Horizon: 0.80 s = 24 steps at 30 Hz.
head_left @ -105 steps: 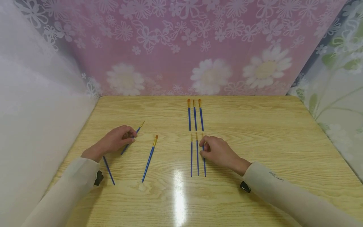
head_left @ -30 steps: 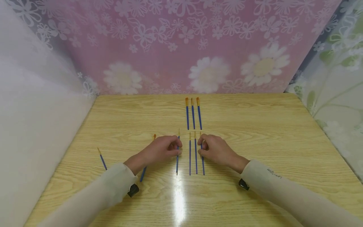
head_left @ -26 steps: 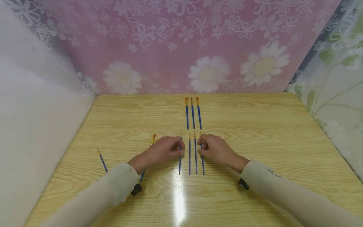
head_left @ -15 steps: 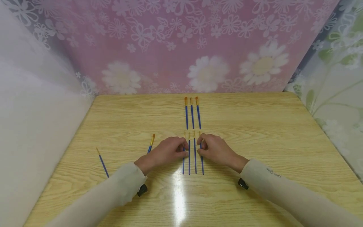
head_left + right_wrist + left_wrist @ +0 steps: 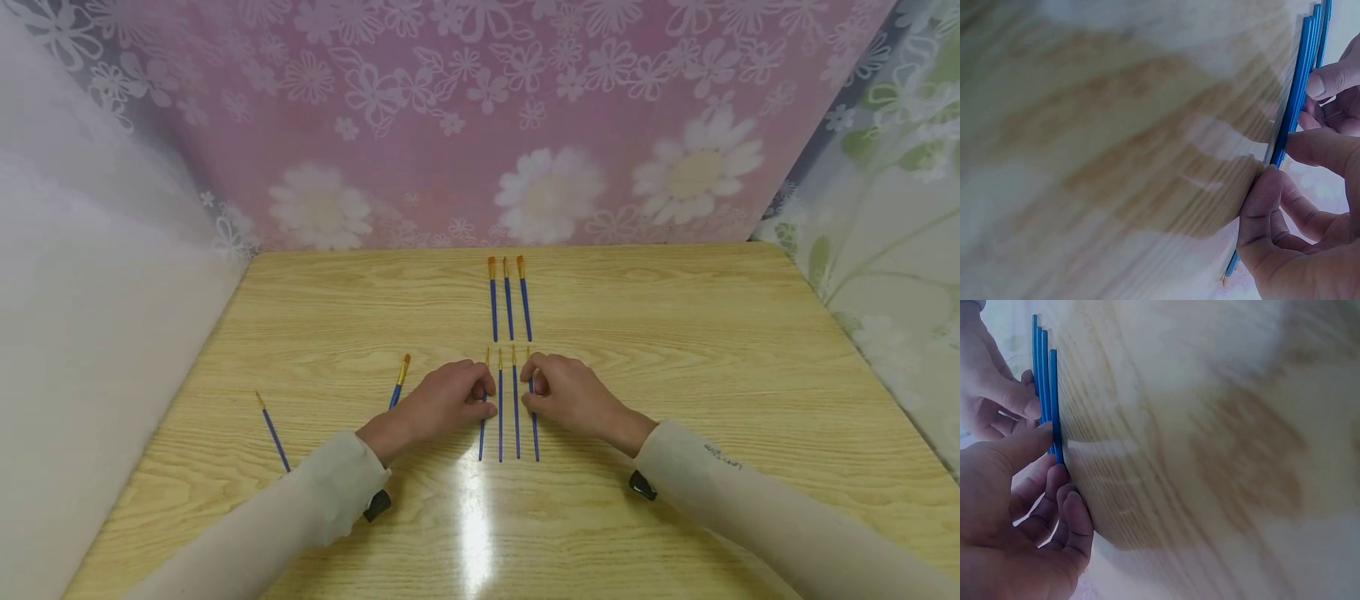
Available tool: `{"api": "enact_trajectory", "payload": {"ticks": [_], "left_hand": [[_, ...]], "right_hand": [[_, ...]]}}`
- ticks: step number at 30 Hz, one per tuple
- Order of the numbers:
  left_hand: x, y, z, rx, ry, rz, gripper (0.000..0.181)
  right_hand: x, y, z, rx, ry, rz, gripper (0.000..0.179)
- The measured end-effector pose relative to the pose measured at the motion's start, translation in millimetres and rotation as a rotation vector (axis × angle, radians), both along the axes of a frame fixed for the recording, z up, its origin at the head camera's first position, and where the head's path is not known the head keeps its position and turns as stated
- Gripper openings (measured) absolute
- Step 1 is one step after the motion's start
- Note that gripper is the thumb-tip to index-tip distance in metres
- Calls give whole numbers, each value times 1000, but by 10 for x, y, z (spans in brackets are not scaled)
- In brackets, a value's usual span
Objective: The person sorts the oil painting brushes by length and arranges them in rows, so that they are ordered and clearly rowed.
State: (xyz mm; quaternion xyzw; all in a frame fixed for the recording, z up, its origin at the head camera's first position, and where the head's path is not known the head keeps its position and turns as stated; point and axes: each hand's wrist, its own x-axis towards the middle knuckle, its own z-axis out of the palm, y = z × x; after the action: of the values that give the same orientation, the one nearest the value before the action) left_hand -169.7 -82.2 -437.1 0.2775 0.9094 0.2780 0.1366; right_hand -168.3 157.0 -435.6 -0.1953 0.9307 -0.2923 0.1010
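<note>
In the head view, my left hand (image 5: 438, 404) pinches a thin blue-handled paintbrush (image 5: 482, 442), gold tip pointing to the back. Just right of it, two similar paintbrushes lie near parallel, a left one (image 5: 501, 429) and a right one (image 5: 517, 429). On the row's right end, my right hand (image 5: 577, 402) has thumb and fingers on another thin paintbrush (image 5: 536, 442). Its handle runs between thumb and fingertips in the right wrist view, where a blue handle (image 5: 1297, 81) shows close up. The left wrist view shows the held brush's handle (image 5: 1054, 394) nearest, slightly apart from the others.
Behind the row, three wider paintbrushes (image 5: 509, 304) lie side by side, bristles toward the back. A flat paintbrush (image 5: 400, 382) is partly covered by my left arm, and a thin one (image 5: 273, 433) lies farther left. All are on a wood-grain table (image 5: 675, 333) before a flowered pink cloth (image 5: 450, 142).
My left hand has brought a paintbrush from the left side to the row's left end. Its handle end has lately swung slightly left. My right hand has stayed at its brush.
</note>
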Motion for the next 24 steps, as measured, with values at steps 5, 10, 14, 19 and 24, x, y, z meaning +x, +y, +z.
{"api": "enact_trajectory", "payload": {"ticks": [5,10,14,19,24], "left_hand": [[21,18,2,-15,26,18,18],[36,24,-1,-20,21,35,19],[29,18,-21,6,-22,59,17],[25,-55,-1,68,-93,91,14],[40,-227,89,70,-108,127,12]], "right_hand": [[-1,-3,-5,1,2,1,21],[-1,1,-11,3,-7,1,21],[7,10,-8,6,-20,-6,22],[10,7,-6,5,-20,-6,22],[13,1,-6,-6,-30,-9,22]]}}
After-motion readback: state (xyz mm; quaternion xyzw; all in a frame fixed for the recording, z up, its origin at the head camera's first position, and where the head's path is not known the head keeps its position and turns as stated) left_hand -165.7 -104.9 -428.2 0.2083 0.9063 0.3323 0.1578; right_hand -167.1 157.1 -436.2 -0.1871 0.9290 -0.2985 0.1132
